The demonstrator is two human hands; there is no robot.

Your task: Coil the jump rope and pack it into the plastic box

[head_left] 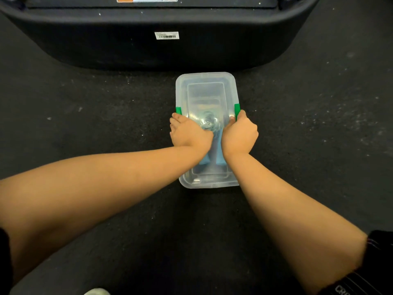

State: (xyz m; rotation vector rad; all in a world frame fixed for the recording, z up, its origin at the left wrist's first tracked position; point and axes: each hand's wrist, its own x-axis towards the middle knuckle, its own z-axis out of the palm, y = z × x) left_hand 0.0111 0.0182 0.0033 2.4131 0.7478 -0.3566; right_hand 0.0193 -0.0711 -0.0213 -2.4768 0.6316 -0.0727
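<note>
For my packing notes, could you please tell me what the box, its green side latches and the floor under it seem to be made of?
The box looks like clear, glossy plastic: the coiled rope and blue handles show through the lid. The green latches look like opaque, smooth plastic, though they are small here. The floor looks like dark, matte, speckled rubber or similar matting; I cannot tell which.

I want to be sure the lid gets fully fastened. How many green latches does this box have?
2. One green latch sits on the box's left long side by the left hand; the other green latch is on the right side, at the right hand. No others show.
</note>
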